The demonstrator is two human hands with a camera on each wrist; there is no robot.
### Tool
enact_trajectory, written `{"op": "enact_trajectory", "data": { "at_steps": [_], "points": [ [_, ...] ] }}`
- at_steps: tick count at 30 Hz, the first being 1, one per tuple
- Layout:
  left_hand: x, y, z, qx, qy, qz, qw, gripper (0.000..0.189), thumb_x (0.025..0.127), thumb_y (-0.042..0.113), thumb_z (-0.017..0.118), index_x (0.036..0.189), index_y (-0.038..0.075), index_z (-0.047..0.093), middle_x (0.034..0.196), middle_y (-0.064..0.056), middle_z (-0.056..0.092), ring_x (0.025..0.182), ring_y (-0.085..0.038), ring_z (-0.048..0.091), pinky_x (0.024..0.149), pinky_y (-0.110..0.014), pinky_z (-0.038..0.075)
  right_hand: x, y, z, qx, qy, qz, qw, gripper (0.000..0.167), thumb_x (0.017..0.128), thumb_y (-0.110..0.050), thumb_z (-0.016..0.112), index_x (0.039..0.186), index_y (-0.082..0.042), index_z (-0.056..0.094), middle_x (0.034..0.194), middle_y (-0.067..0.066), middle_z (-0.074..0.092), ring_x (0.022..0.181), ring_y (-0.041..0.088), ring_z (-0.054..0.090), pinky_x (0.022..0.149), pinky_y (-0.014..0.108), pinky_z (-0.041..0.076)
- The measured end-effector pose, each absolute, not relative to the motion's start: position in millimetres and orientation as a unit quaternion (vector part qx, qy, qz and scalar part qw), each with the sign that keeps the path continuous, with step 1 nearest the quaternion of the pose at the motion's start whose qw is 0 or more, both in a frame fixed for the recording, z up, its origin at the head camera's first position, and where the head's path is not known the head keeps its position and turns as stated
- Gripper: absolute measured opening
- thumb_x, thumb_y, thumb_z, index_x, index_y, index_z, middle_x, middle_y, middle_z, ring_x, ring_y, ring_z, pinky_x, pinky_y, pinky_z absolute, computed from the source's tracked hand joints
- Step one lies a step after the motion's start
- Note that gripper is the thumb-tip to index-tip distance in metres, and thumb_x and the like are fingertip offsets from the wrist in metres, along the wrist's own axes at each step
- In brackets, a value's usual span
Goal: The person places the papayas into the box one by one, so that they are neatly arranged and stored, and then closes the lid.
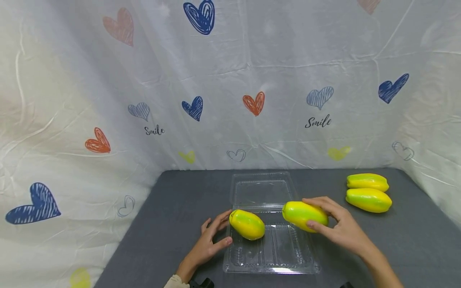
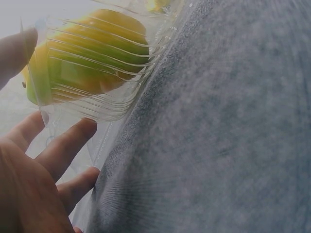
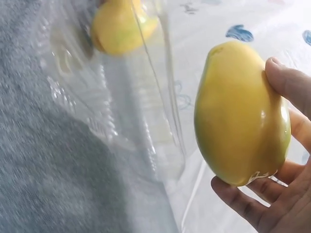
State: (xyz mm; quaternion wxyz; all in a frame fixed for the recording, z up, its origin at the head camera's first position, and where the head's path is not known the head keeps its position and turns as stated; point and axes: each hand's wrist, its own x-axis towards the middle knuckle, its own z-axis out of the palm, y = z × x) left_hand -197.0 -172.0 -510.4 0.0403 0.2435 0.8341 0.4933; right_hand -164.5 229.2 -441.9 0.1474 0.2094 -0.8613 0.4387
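A clear plastic clamshell box lies unfolded on the table, its lid flat toward the back. One yellow-green papaya sits at the left side of its base. My left hand is at that side, fingers spread and extended; in the left wrist view its fingertips are right at the box's ribbed wall. My right hand grips a second papaya, thumb on one side and fingers on the other, above the box's right edge.
Two more papayas, a rear one and a front one, lie side by side at the table's back right. A grey cloth covers the table. Behind it hangs a white curtain printed with hearts.
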Motion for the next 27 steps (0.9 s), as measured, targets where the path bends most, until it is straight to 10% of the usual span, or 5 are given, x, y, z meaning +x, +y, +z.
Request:
{"op": "enact_trajectory", "data": {
  "at_steps": [27],
  "points": [
    [-197,-173,-511,0.242,0.837,0.49,0.038,0.072,0.097,0.023,0.066,0.161,0.023,0.032,0.156,0.004,0.05,0.137,-0.012,0.055,0.114,-0.066,-0.005,-166,203,-446,0.225,-0.853,0.443,0.162,0.055,0.085,-0.018,0.084,0.136,-0.03,0.065,0.123,-0.009,0.065,0.101,0.003,0.059,0.078,0.023,0.049]
  ]
}}
